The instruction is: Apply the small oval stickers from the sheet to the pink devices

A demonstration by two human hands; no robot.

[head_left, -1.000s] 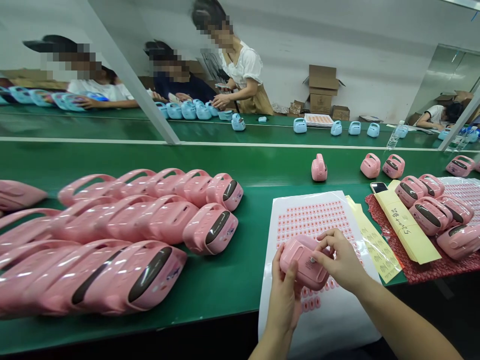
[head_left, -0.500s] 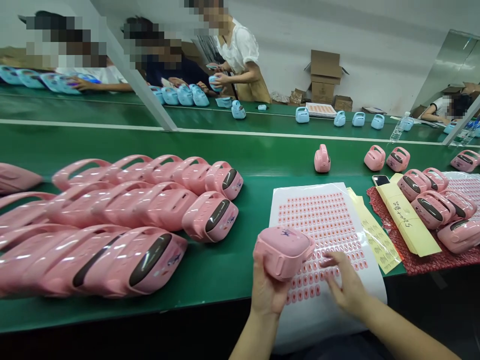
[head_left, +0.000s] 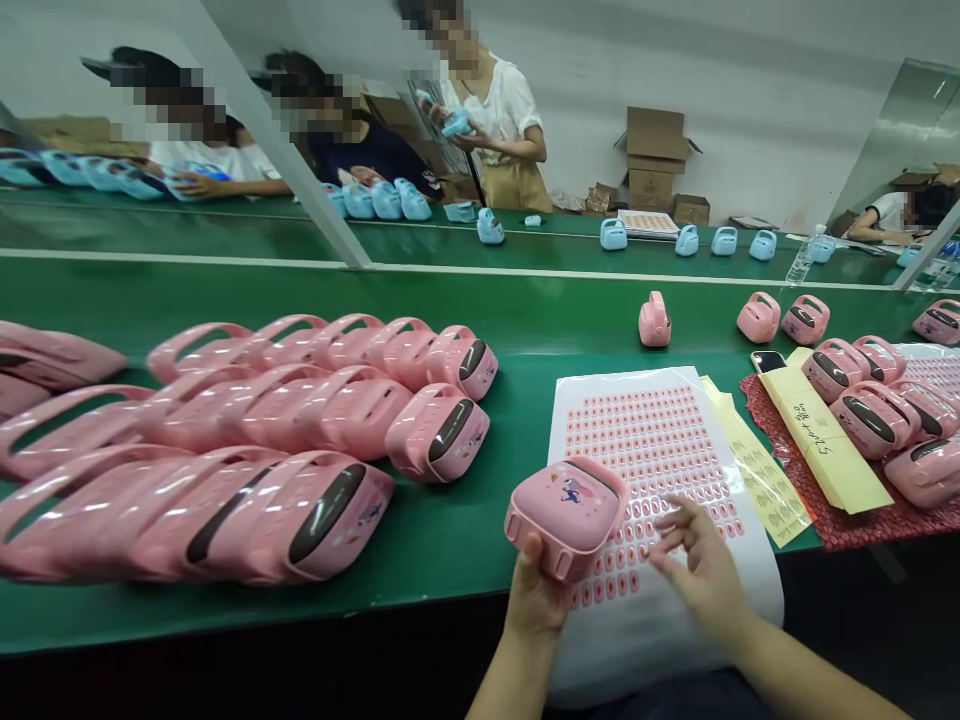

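My left hand (head_left: 536, 600) grips a small pink plastic device (head_left: 574, 495) with a carry handle from below. Its face, printed with a cartoon figure, is tilted up toward me. Just to the right, my right hand (head_left: 697, 565) hovers over a white sheet of small oval pink-and-red stickers (head_left: 637, 420). Its thumb and index finger are pinched together, the other fingers loosely bent. Whatever sits at those fingertips is too small to make out. The device covers part of the sheet's lower left, where the sticker rows end.
Rows of similar pink devices (head_left: 341, 515) fill the left of the green table (head_left: 450, 560). On the right lie yellow papers (head_left: 825, 430), a phone (head_left: 766, 361) and more pink devices on red bubble wrap (head_left: 840, 530). Beyond a white divider, co-workers handle blue devices (head_left: 386, 200).
My left hand has turned the pink device so its printed face shows more. My right fingers have drawn from apart into a pinch. The standing co-worker has raised a blue device.
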